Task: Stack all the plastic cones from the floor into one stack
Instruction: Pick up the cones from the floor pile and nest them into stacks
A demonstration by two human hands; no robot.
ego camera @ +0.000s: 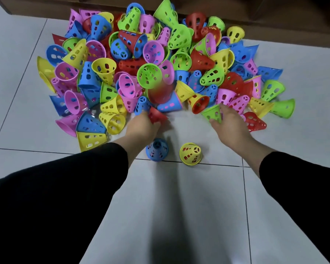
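Note:
A big heap of perforated plastic cones [152,60] in red, blue, green, yellow and pink covers the floor ahead of me. At its near edge my left hand [141,126] grips a red cone [156,116]. My right hand [230,124] has its fingers curled round a green cone [212,113]. Closer to me, two short upright stacks stand apart from the heap: a blue-topped stack [157,149] just below my left wrist and a yellow-topped stack [190,153] to its right. A blurred red cone [160,94] lies just beyond my left hand.
The floor is pale grey tile [179,206] with dark grout lines. A dark wooden furniture base [274,20] runs along the far side behind the heap. My black sleeves [65,197] fill the lower corners.

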